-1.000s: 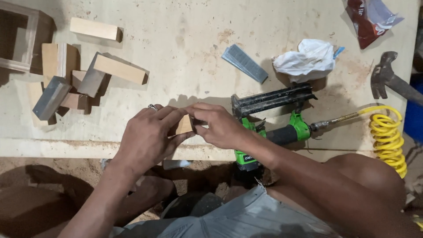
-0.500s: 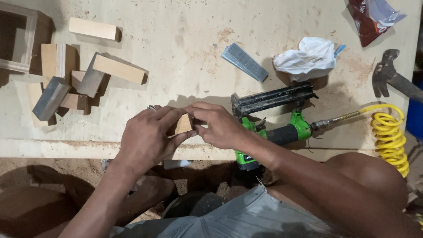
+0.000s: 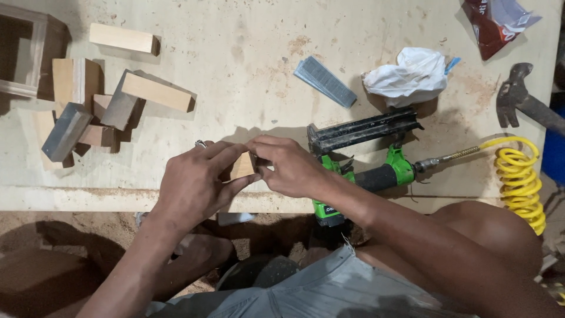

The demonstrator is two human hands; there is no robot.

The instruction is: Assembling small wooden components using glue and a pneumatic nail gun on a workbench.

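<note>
Pale wood, a small rectangular block (image 3: 242, 166), is pinched betw. both hands just above the near edge of the plywood worktable (image 3: 235, 65). Left hand (image 3: 197, 182) is closed round its left side; right hand (image 3: 288, 165) is closed on its right end. Green-and-black pneumatic nail gun (image 3: 359, 171) is seen just beside the right wrist.

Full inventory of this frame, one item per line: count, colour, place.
small wood block: 1, pale tan, held between both hands at the table's near edge
wood offcuts: about eight, tan and grey, piled far left
wooden frame: 1, tan, top left corner
nail gun: 1, green and black, right of the hands
coiled air hose: 1, yellow, right edge
nail strip: 1, grey, centre top
crumpled bag: 1, white, upper right
snack wrapper: 1, red, top right
hammer: 1, dark, far right
table: 1, pale, dusty
left hand: gripping block
right hand: gripping block
</note>
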